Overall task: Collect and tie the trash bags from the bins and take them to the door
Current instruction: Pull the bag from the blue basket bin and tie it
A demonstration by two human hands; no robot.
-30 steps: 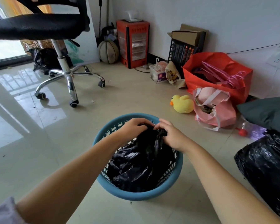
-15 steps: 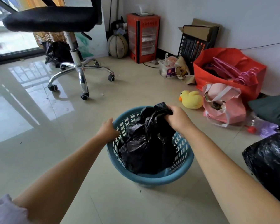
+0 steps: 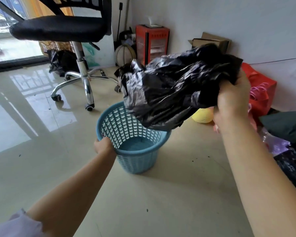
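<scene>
Gripping the bag [image 3: 174, 93] by its bunched neck, my right hand [image 3: 232, 101] holds it in the air above the bin's [image 3: 135, 158] far rim. My left hand [image 3: 104, 146] grips the bin's near rim on the floor [image 3: 160, 202].

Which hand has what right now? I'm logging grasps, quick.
Left hand: grips the blue bin's rim.
Right hand: fingers closed on the black trash bag, lifted above the bin.
</scene>
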